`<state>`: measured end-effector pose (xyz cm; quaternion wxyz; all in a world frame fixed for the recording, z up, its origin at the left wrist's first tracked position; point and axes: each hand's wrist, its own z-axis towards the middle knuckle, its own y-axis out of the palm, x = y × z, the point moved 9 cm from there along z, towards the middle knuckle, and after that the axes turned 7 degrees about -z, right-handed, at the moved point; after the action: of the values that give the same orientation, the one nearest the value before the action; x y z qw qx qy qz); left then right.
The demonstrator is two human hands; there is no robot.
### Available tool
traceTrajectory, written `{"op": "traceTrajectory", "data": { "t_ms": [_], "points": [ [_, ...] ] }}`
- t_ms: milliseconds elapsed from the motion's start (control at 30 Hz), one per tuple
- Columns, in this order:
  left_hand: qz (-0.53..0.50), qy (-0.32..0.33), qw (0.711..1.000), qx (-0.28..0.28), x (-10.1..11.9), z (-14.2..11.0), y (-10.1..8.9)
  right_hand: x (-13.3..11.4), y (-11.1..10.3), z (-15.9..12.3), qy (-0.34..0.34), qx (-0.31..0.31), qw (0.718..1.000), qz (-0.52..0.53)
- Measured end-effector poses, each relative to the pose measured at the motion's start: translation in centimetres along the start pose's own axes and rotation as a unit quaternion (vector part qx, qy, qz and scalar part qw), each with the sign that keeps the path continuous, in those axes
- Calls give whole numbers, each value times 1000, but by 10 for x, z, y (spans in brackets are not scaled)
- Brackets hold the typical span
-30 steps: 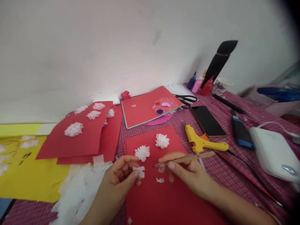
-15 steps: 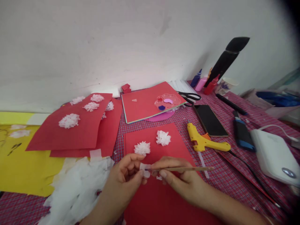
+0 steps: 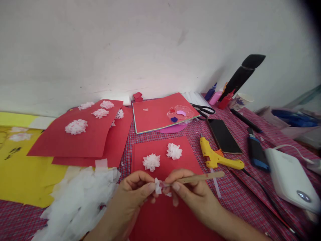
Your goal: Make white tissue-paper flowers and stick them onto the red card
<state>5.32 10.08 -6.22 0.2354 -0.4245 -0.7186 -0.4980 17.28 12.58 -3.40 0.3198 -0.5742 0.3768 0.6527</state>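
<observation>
My left hand [image 3: 134, 192] pinches a small square of white tissue paper [image 3: 157, 186] between thumb and fingers. In my right hand [image 3: 194, 195] is a thin wooden stick [image 3: 204, 177], its near tip pressed into the tissue, which folds around it. Both hands hover over a red card [image 3: 173, 214]. On that card, beyond my fingers, sit two fluffy white paper flowers [image 3: 151, 162]. A heap of loose white tissue pieces [image 3: 75, 201] lies beside my left forearm. A scrap of white near my right fingertips is partly hidden.
More red cards with white flowers [image 3: 57, 144] lie at the left, over yellow paper [image 3: 25, 180]. A clear paint palette [image 3: 187, 110] rests on stacked card at the back. Rightward are scissors [image 3: 204, 109], a yellow glue gun [image 3: 225, 162], a phone [image 3: 225, 136] and a white power bank [image 3: 288, 179].
The tissue square, flatter before, is now folded up around the stick's tip. The stick's far end has tilted upward. The view has shifted slightly.
</observation>
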Motion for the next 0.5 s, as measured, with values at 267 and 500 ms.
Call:
{"op": "traceTrajectory", "data": {
  "t_ms": [267, 500],
  "points": [
    [226, 180, 957, -19, 23, -15, 8, 5, -1, 0, 8, 38, 999, 28],
    [250, 118, 957, -88, 10, -13, 11, 8, 11, -6, 59, -22, 996, 59]
  ]
}}
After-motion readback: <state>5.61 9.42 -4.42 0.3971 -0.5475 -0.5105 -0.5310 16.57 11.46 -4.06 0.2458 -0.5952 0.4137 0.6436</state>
